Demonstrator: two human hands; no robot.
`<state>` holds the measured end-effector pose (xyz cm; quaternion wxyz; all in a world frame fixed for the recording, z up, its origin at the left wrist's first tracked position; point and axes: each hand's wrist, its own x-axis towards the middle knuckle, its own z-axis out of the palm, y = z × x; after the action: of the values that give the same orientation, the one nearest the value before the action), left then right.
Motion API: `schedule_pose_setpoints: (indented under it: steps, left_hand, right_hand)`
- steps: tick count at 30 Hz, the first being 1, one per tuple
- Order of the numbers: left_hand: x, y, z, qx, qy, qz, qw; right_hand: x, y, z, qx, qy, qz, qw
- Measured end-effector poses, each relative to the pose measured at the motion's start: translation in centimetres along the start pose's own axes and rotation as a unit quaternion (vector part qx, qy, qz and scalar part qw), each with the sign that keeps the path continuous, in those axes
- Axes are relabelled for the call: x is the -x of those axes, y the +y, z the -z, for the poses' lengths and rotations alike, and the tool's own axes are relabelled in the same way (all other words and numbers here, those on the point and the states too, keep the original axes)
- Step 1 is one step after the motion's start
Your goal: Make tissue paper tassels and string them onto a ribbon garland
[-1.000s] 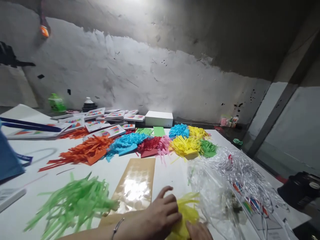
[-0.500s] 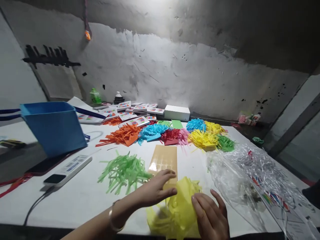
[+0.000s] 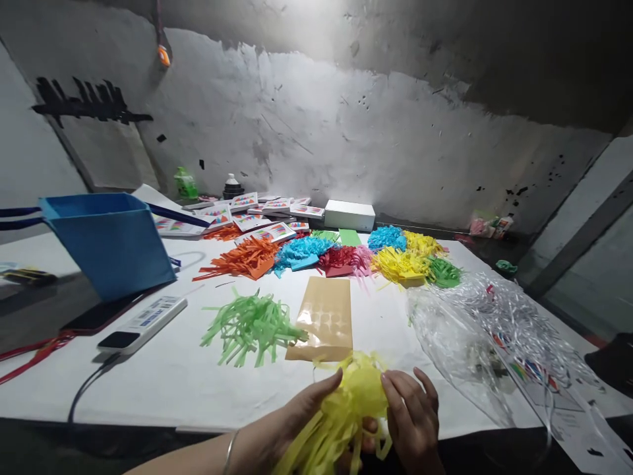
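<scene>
My left hand (image 3: 301, 422) and right hand (image 3: 413, 422) both clamp the yellow fringed paper bundle (image 3: 353, 402) at the table's near edge. Gathered, not yet set down. At 11 o'clock: green fringe (image 3: 250, 323), loose; brown sticker sheet (image 3: 326, 316) at 12.

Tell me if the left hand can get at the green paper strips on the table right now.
Probably not at once: the left hand is shut on the yellow fringed paper with the right hand. The green paper strips lie just beyond, with nothing between.
</scene>
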<state>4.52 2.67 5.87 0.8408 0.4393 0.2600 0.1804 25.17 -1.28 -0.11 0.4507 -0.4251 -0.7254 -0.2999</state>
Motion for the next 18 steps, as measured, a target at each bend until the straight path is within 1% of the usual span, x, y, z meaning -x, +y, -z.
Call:
schedule_pose_setpoints:
  steps: [1,3,4,5,7,9,11,12,13,14,15,16,18]
  left_hand:
    - [0.0,-0.8,-0.3,0.054,-0.019,0.03,0.998]
    - [-0.6,-2.3,-0.7,0.165,-0.041,0.095,0.981]
    - [-1.2,-2.8,-0.9,0.198,-0.039,0.116,0.973]
    - [-2.0,-3.1,-1.1,0.203,-0.032,0.125,0.971]
    - [-3.5,-2.9,-1.2,0.15,-0.024,0.113,0.982]
    - [-4.9,-1.9,-1.0,0.096,-0.025,0.083,0.992]
    - [-5.4,-0.4,-0.1,0.045,-0.016,0.048,0.998]
    - [-5.4,0.5,0.7,0.019,-0.006,0.029,0.999]
    - [-5.1,1.4,1.6,-0.009,0.009,0.01,1.0]
    - [-4.6,2.3,2.8,-0.039,0.028,-0.009,0.999]
    - [-3.9,3.1,4.1,-0.07,0.051,-0.027,0.996]
    - [-3.0,4.0,5.6,-0.101,0.078,-0.043,0.991]
    - [-1.1,5.2,8.4,-0.16,0.143,-0.075,0.974]
  right_hand:
    - [0.2,0.2,-0.2,0.004,-0.001,0.002,1.0]
    - [0.3,1.2,-0.2,0.015,0.001,0.005,1.0]
    - [0.2,2.0,0.2,0.022,0.006,0.006,1.0]
    - [-0.1,3.0,0.9,0.03,0.01,0.004,0.999]
    - [-0.7,5.2,3.0,0.054,0.024,-0.002,0.998]
    - [-1.1,7.2,5.7,0.108,0.046,-0.003,0.993]
    - [-0.9,8.2,8.0,0.186,0.056,0.007,0.981]
    - [-0.6,8.1,8.6,0.212,0.043,0.022,0.976]
    - [-0.2,7.7,8.7,0.22,0.025,0.044,0.974]
    - [0.3,7.0,8.3,0.207,0.001,0.061,0.977]
    - [0.9,5.9,7.3,0.174,-0.027,0.074,0.982]
    - [1.4,4.7,5.9,0.133,-0.038,0.08,0.987]
    - [2.2,1.9,2.3,0.048,-0.085,0.034,0.995]
